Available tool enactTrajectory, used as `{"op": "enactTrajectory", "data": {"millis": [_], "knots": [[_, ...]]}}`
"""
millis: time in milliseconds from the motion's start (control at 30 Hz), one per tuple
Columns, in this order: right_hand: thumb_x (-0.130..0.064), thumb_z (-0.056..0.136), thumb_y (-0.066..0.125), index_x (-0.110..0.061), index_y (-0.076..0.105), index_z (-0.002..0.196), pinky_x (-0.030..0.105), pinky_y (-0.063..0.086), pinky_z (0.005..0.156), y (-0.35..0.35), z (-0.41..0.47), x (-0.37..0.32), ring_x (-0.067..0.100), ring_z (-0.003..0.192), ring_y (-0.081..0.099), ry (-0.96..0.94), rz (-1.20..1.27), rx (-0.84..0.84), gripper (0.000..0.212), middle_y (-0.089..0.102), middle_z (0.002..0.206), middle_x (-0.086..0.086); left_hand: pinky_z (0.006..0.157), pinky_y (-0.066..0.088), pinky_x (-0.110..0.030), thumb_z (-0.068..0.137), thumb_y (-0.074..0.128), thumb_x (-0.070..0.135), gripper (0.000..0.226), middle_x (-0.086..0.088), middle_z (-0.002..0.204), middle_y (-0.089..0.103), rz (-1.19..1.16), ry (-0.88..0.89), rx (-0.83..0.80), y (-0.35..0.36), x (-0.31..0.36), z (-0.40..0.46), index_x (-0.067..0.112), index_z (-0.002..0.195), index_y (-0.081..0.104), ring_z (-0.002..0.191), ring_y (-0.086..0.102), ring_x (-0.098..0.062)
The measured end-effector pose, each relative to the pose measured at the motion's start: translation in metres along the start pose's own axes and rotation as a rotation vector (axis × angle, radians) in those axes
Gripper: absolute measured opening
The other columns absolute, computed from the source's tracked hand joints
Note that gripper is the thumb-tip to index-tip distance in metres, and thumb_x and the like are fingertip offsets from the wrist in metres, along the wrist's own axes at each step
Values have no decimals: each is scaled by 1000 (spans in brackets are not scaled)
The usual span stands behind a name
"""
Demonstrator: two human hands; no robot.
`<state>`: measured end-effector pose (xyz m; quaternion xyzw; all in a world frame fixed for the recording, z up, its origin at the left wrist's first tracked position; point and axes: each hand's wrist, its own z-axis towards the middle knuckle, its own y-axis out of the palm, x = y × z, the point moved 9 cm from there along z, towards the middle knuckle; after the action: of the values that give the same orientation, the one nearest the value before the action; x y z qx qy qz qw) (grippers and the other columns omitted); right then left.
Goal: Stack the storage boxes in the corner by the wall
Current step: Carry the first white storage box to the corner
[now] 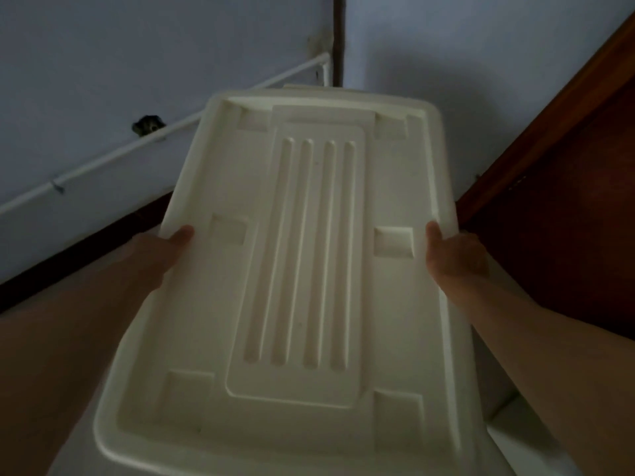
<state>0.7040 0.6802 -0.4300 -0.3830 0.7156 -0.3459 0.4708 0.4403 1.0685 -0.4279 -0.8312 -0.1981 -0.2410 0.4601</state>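
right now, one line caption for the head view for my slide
Both hands, left hand and right hand, grip the sides of a white ribbed storage box lid facing the wall corner.

Both forearms are bare, with no sleeves, watch or rings showing.

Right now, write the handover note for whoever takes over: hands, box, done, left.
Left hand: grips the left edge of the box lid, thumb on top.
Right hand: grips the right edge, thumb on top.
Box: white, lid on, held between both hands, its far end toward the corner of the walls. Another white edge shows just past its far end; I cannot tell what it is.
Done: box brought up to the corner.
Left: set it down in the corner and let go. Whether it already rests on anything is hidden beneath it.
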Motion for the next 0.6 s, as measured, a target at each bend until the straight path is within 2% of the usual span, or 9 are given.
{"op": "enactTrajectory", "data": {"millis": [67,100,167,233,333,600], "knots": [[-54,93,40,11,46,128,43,45,94,9,8,-20,41,120,53,30,10,12,74,53,132,26,69,47,-22,85,62,46,65,-16,121,61,71,53,-7,-2,13,40,-3,127,56,97,61,-36],[-54,93,40,12,46,128,43,45,94,14,11,-29,41,120,53,36,14,14,75,53,132,27,73,51,-22,82,62,50,69,-14,117,63,96,70,-11,-2,20,55,-2,126,57,95,62,-37],[-54,93,40,12,46,127,43,45,94,26,17,-49,41,120,53,62,19,28,75,53,131,27,96,48,-36,83,60,52,73,-24,127,59,132,66,-46,0,38,88,-5,129,54,112,57,-42],[-55,93,40,11,48,127,42,44,94,36,23,-64,40,120,53,114,31,78,75,53,131,27,105,40,-47,86,58,49,74,-30,133,52,179,114,-90,7,65,121,-10,131,49,123,50,-44],[-56,92,41,9,47,129,40,43,96,57,28,-85,39,121,52,180,48,96,75,53,131,26,103,40,-47,86,56,51,76,-31,132,52,255,167,-156,14,94,164,-13,128,49,122,51,-45],[-57,90,44,8,45,129,41,45,94,99,39,-106,38,119,53,378,140,94,76,52,132,24,102,39,-46,86,55,53,78,-32,131,53,387,229,-182,36,155,244,-13,127,50,122,51,-44]]}}
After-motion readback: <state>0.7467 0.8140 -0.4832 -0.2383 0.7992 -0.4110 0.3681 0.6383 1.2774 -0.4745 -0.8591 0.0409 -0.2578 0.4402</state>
